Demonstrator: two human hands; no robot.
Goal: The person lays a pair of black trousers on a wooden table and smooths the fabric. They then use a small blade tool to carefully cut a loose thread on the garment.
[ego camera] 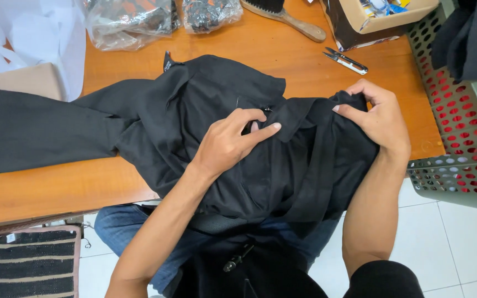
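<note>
Where it spreads across the orange wooden worktop (282,49) and spills over the near edge onto the person's lap lies one black garment (194,110), a woven shirt or jacket, rumpled, one sleeve stretched off to the left.

- Left hand (228,142): lies on the middle of the cloth, fingers curled and pinching a fold near a small fastening, forefinger laid out flat.
- Right hand (379,117): closed over a bunched edge at the garment's right end, fingers hooked into the fabric.
- Handling, as judged: soft, limp, light; not fragile; likely to slide and sag where unsupported. Best taken at seams, collar or folded edges, where the layers give purchase.
- Nearby: thread snips (345,60), wooden-handled brush (288,16), clear plastic bags (131,22), cardboard box (385,15), perforated grey basket (462,132) at right.
</note>
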